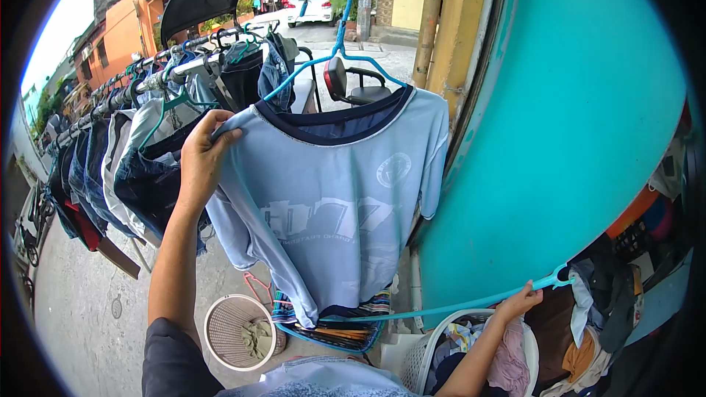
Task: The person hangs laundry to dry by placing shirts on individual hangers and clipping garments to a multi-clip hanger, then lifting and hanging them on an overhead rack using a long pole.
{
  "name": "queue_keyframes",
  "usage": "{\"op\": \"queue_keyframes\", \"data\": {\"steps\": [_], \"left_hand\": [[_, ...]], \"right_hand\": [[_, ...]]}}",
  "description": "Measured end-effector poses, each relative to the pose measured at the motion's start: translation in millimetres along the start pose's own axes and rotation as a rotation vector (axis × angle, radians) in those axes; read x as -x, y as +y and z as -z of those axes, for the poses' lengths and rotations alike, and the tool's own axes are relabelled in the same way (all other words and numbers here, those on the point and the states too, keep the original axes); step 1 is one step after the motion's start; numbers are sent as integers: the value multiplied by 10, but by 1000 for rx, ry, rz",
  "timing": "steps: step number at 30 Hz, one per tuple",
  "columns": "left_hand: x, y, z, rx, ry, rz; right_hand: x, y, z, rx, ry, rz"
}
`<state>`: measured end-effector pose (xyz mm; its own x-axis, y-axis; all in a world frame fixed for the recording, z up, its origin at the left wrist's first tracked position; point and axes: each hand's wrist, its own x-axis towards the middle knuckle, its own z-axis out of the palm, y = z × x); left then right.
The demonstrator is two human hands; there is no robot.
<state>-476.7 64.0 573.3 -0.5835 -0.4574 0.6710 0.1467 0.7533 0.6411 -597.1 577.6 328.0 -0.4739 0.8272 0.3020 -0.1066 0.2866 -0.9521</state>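
Note:
A light blue T-shirt (323,198) with a dark navy collar hangs on a blue hanger (340,48) in front of me. My left hand (206,147) pinches the shirt's shoulder on the left side, thumb and fingers closed on the cloth. Low on the right, my right hand (521,301) is wrapped around a long turquoise pole (441,310). Its forked end points right, and its other end runs left behind the shirt's hem. Faded print shows on the shirt's front.
Jeans and other clothes (158,169) hang along a metal rail (158,81) on the left. A beige basket (239,331) stands on the ground; a white laundry basket (421,360) full of clothes sits below my right arm. A turquoise panel (559,117) rises at the right.

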Motion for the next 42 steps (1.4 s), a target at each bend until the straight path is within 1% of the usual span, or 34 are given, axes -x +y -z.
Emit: {"op": "queue_keyframes", "data": {"steps": [2, 4, 6, 8, 10, 11, 13, 14, 16, 18, 20, 23, 25, 29, 42], "left_hand": [[-64, 47, -50, -22, 1, -17], [-126, 101, -92, -36, 2, -23], [-184, 104, -145, -16, 2, -15], [-240, 83, -179, -14, -14, -10], [-283, 118, -194, -9, -8, -5], [-299, 135, -191, 0, -17, 6], [-304, 186, -180, 2, -25, 16], [-310, 227, -166, -2, -16, 6], [-334, 275, -123, -12, 3, -7], [-357, 290, -67, -23, 18, -26], [-354, 325, 4, -28, 28, -20], [-340, 323, 90, -41, 36, -11], [-327, 309, 126, -46, 38, -9], [-321, 291, 156, -8, 39, -21], [-309, 261, 278, 0, 61, -41]], "right_hand": [[307, -272, -150, -263, 83, 110], [568, -428, -294, -404, -151, 29], [1038, -655, -514, -572, -384, 89], [1535, -483, -734, -637, -693, 131], [1950, -537, -833, -703, -921, 7], [2068, -663, -925, -689, -976, 52], [2234, -1037, -1123, -757, -1057, 78], [2283, -1247, -1211, -794, -1075, 67], [2304, -1744, -1273, -775, -1139, 104], [2344, -2048, -1358, -796, -1186, 111], [2370, -2209, -1402, -812, -1242, 120], [2354, -2330, -1427, -854, -1257, 100], [2320, -2395, -1419, -899, -1334, 86], [2339, -2471, -1442, -905, -1394, 82], [2393, -2533, -1464, -909, -1445, 95]]}}
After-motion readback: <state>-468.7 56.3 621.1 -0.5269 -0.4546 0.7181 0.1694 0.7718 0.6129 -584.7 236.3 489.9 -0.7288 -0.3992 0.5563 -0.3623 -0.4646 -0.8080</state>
